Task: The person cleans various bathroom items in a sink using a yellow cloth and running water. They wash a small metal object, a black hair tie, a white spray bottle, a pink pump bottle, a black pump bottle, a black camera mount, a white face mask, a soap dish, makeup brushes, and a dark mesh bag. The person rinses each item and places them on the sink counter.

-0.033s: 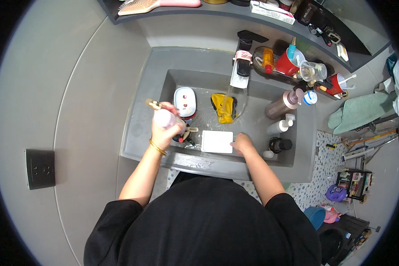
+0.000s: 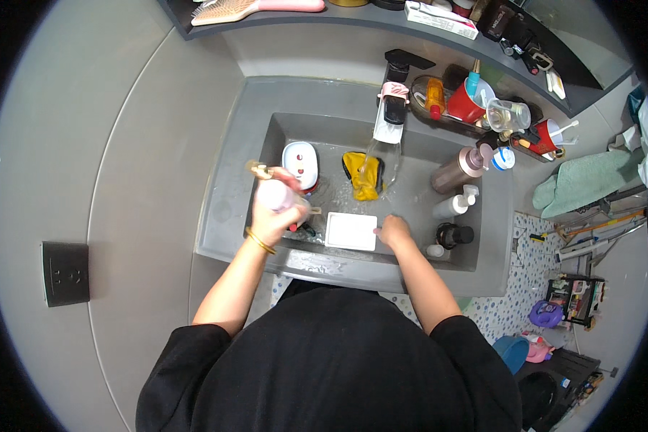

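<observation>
My left hand, a gold bangle at its wrist, is closed round a bottle with a pale pink round end. A gold-and-cream piece sticks out beyond the fingers; whether it belongs to the bottle, I cannot tell. At the near edge of the basin, my right hand pinches the right edge of a shallow white tray. Past my left hand lies a white lidded box with a blue rim. Small dark and red items under that hand are mostly hidden.
Clear water runs from the black tap onto a yellow and black cloth in the grey sink. Several bottles, including a brown pump bottle, line its right side. Red cups stand behind, under a dark shelf.
My left hand, with the bottle, has shifted slightly right and nearer to me. The white tray has slid a little left and nearer, with my right hand still on its edge.
</observation>
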The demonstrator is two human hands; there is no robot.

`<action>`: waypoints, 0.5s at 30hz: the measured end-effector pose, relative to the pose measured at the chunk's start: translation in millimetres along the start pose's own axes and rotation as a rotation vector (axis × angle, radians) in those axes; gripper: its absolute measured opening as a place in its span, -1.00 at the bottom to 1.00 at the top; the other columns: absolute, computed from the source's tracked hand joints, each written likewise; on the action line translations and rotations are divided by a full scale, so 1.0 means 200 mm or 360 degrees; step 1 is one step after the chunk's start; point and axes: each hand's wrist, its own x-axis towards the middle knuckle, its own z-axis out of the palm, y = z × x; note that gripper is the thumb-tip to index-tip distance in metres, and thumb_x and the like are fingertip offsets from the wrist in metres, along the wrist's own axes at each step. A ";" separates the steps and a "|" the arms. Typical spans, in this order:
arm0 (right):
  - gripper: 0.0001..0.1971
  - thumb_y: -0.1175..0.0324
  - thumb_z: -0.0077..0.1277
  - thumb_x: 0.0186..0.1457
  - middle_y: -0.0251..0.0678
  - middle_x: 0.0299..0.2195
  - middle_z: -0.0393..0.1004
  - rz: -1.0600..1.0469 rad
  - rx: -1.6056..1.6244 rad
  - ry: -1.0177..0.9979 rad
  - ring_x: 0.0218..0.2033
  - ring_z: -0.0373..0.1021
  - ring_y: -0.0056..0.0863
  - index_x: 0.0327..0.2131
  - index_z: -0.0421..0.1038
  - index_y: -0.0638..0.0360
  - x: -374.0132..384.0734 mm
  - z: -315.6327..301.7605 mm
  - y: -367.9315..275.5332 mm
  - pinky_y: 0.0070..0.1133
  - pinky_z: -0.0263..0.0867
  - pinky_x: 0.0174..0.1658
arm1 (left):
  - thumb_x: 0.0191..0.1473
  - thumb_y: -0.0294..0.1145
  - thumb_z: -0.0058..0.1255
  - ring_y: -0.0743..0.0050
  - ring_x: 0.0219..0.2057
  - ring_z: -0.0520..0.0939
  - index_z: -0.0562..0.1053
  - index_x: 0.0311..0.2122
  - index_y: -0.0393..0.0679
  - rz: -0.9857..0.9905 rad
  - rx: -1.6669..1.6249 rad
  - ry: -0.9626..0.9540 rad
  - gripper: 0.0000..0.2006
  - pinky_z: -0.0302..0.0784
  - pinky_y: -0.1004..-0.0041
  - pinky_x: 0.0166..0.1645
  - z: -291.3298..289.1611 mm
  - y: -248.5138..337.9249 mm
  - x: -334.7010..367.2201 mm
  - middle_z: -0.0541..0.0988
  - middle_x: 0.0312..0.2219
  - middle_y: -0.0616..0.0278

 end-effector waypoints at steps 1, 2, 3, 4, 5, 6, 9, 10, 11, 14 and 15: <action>-0.67 0.27 -0.02 -0.06 -0.14 -0.42 0.44 0.0165 0.0194 0.0013 -0.35 0.40 -0.43 -0.29 0.30 0.36 -0.02 -0.05 -0.04 -0.56 0.30 -0.28 | -0.46 -0.56 0.02 0.45 -0.36 0.38 0.23 -0.25 -0.13 -0.0145 -0.0185 -0.0149 -0.51 0.28 0.41 -0.16 0.08 0.01 0.00 0.32 -0.47 0.26; -0.68 0.26 -0.07 -0.02 -0.16 -0.43 0.44 -0.0023 0.0658 0.0150 -0.37 0.39 -0.45 -0.27 0.30 0.36 -0.01 -0.05 -0.04 -0.56 0.30 -0.29 | -0.46 -0.56 0.01 0.44 -0.36 0.39 0.23 -0.21 -0.15 -0.0287 -0.0369 -0.0299 -0.48 0.30 0.41 -0.17 0.15 0.02 0.01 0.34 -0.47 0.24; -0.68 0.25 -0.12 0.02 -0.18 -0.43 0.44 -0.0213 0.1119 0.0287 -0.38 0.38 -0.47 -0.26 0.29 0.35 0.01 -0.04 -0.03 -0.57 0.30 -0.31 | -0.45 -0.58 -0.01 0.43 -0.36 0.40 0.22 -0.18 -0.16 -0.0452 -0.0610 -0.0408 -0.46 0.31 0.41 -0.17 0.21 -0.02 0.02 0.35 -0.48 0.23; -0.68 0.24 -0.17 0.06 -0.21 -0.43 0.43 -0.0413 0.1573 0.0424 -0.39 0.38 -0.49 -0.25 0.29 0.35 0.01 -0.07 -0.06 -0.57 0.30 -0.32 | -0.45 -0.60 -0.03 0.41 -0.36 0.40 0.22 -0.16 -0.18 -0.0613 -0.0851 -0.0513 -0.45 0.32 0.40 -0.18 0.25 -0.08 0.02 0.36 -0.48 0.22; -0.66 0.22 -0.22 0.09 -0.23 -0.41 0.42 -0.0513 0.1900 0.0324 -0.38 0.36 -0.52 -0.23 0.28 0.35 -0.01 -0.13 -0.08 -0.60 0.29 -0.32 | -0.43 -0.63 -0.08 0.37 -0.34 0.42 0.21 -0.15 -0.20 -0.0799 -0.1009 -0.0613 -0.46 0.32 0.36 -0.14 0.27 -0.14 0.03 0.40 -0.42 0.14; -0.65 0.20 -0.28 0.11 -0.26 -0.39 0.40 -0.0615 0.2227 0.0210 -0.37 0.34 -0.54 -0.22 0.27 0.34 -0.07 -0.25 -0.14 -0.63 0.29 -0.33 | -0.43 -0.59 -0.10 0.31 -0.31 0.43 0.20 -0.12 -0.22 -0.0927 -0.1128 -0.0659 -0.44 0.32 0.33 -0.10 0.28 -0.22 0.03 0.40 -0.31 0.01; -0.64 0.18 -0.34 0.13 -0.22 -0.31 0.38 -0.0703 0.2632 -0.0275 -0.39 0.34 -0.57 -0.16 0.24 0.26 -0.08 -0.37 -0.18 -0.68 0.28 -0.36 | -0.45 -0.55 -0.12 0.23 -0.28 0.45 0.22 -0.11 -0.28 -0.1244 -0.1227 -0.0880 -0.42 0.33 0.30 -0.08 0.37 -0.35 0.06 0.39 -0.23 -0.01; -0.65 0.19 -0.34 0.14 -0.22 -0.31 0.38 -0.0708 0.2687 -0.0440 -0.40 0.34 -0.58 -0.15 0.24 0.24 -0.08 -0.39 -0.17 -0.68 0.28 -0.37 | -0.45 -0.54 -0.12 0.24 -0.27 0.45 0.22 -0.12 -0.28 -0.1278 -0.1236 -0.0853 -0.43 0.33 0.31 -0.08 0.38 -0.38 0.07 0.39 -0.24 -0.01; -0.67 0.23 -0.31 0.13 -0.21 -0.30 0.38 -0.0686 0.2791 -0.0396 -0.41 0.33 -0.61 -0.13 0.22 0.24 -0.05 -0.38 -0.17 -0.73 0.27 -0.38 | -0.45 -0.54 -0.12 0.25 -0.27 0.45 0.23 -0.12 -0.29 -0.1312 -0.1244 -0.0825 -0.43 0.33 0.32 -0.08 0.39 -0.41 0.08 0.39 -0.24 0.00; -0.68 0.26 -0.28 0.12 -0.20 -0.29 0.37 -0.0918 0.2867 -0.0346 -0.40 0.34 -0.59 -0.10 0.19 0.23 0.00 -0.37 -0.10 -0.72 0.28 -0.40 | -0.45 -0.50 -0.12 0.29 -0.28 0.45 0.23 -0.12 -0.31 -0.1343 -0.1104 -0.0818 -0.42 0.32 0.32 -0.07 0.42 -0.45 0.11 0.41 -0.28 0.05; -0.69 0.29 -0.27 0.11 -0.26 -0.30 0.36 -0.0839 0.2868 -0.0225 -0.42 0.31 -0.60 -0.12 0.16 0.26 0.00 -0.37 -0.12 -0.68 0.29 -0.37 | -0.46 -0.50 -0.12 0.30 -0.28 0.45 0.23 -0.12 -0.31 -0.1349 -0.1025 -0.0816 -0.42 0.32 0.31 -0.06 0.43 -0.45 0.11 0.42 -0.29 0.06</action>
